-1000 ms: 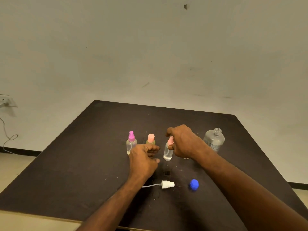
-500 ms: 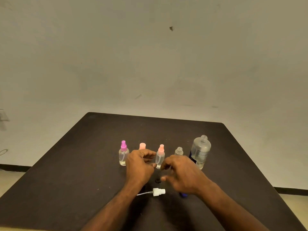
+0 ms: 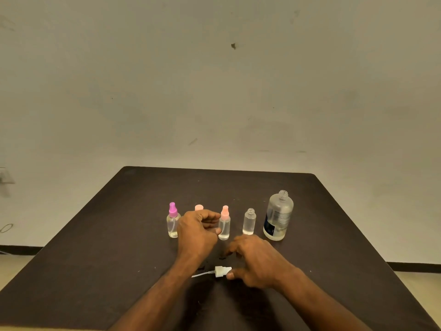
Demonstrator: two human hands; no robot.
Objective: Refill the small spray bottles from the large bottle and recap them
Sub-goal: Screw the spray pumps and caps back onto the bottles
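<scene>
1. Step in hand, as I judge it: recapping. The right hand (image 3: 259, 265) hovers low over the dark table (image 3: 95, 247), fingers spread and loosely bent, holding nothing – its thumb tip is just beside the white spray pump head with thin dip tube (image 3: 222, 271), touching or nearly so (cannot tell which).
2. To do it well: pinch the pump by its white collar, not the tube; lift so the tube hangs down, feed the tube into the open neck first, then screw on. Steady the bottle with the other hand – it is light and could tip.
3. The target is probably the small clear uncapped plastic bottle (image 3: 249, 222), standing upright just beyond the right hand's fingertips, threaded neck bare, clear liquid filling most of it.
4. The left hand (image 3: 198, 231) is curled, thumb and fingers near or touching the small clear bottle with peach spray top (image 3: 224, 223) just to its right; whether it truly grips is unclear.
5. A small bottle with peach cap (image 3: 198, 207) is mostly hidden behind the left hand; the small clear bottle with magenta spray top (image 3: 173, 220) stands just left of it.
6. The large clear uncapped bottle with dark label (image 3: 278, 217) stands beyond and right of the right hand, liquid low.
</scene>
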